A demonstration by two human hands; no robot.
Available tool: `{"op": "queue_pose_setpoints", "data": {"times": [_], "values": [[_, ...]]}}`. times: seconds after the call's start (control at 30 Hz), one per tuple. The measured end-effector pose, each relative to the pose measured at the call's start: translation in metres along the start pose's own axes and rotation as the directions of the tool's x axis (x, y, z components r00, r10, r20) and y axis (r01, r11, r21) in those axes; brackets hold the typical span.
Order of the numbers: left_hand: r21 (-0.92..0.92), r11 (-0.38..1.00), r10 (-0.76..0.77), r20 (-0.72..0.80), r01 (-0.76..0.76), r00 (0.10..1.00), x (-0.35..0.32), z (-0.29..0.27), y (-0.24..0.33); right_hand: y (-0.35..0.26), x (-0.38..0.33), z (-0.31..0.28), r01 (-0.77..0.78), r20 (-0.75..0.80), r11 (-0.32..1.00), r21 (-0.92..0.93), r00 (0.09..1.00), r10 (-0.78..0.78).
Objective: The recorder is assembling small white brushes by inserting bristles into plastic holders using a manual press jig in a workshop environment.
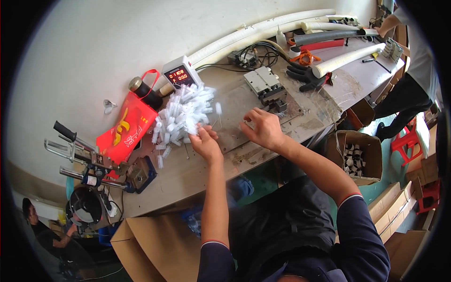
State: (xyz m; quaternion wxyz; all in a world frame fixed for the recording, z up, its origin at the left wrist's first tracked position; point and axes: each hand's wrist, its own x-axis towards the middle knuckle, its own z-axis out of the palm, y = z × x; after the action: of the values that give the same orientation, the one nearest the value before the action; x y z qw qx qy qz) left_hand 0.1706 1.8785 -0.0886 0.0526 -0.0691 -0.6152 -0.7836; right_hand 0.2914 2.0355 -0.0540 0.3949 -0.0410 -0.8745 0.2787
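A heap of small white bristle brushes (181, 113), some with thin wire stems, lies on the table. At its near right edge is my left hand (205, 142), palm partly up and fingers curled closed. White brushes meet its fingertips, so I cannot make out what it holds. My right hand (264, 129) hovers over the table to the right, fingers bent, thumb apart from the forefinger, nothing visible between them. A single white brush (218, 109) stands out at the heap's right side. Beyond my right hand sits a small metal fixture (264, 83) on a plate.
Behind the heap are a box with a red digital display (180, 73) and a red bag (127, 129). A lever press (94, 164) stands left. Long white tubes (263, 30) and a black glove (304, 76) lie farther back. A carton of short pieces (354, 157) and another person (416, 61) are right.
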Motion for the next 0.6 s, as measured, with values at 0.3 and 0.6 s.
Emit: {"op": "queue_pose_setpoints", "data": {"times": [0.3, 0.6], "values": [[0.039, 0.994, 0.105, -0.023, -0.104, 0.994, -0.004, 0.007, 0.000, -0.007, 0.080, 0.088, -0.335, 0.330, 0.893, -0.301, 0.842, 0.427], [0.064, 0.996, 0.062, -0.019, -0.061, 0.998, 0.000, 0.001, -0.001, -0.009, 0.051, 0.065, -0.429, 0.247, 0.878, -0.211, 0.846, 0.472]]}}
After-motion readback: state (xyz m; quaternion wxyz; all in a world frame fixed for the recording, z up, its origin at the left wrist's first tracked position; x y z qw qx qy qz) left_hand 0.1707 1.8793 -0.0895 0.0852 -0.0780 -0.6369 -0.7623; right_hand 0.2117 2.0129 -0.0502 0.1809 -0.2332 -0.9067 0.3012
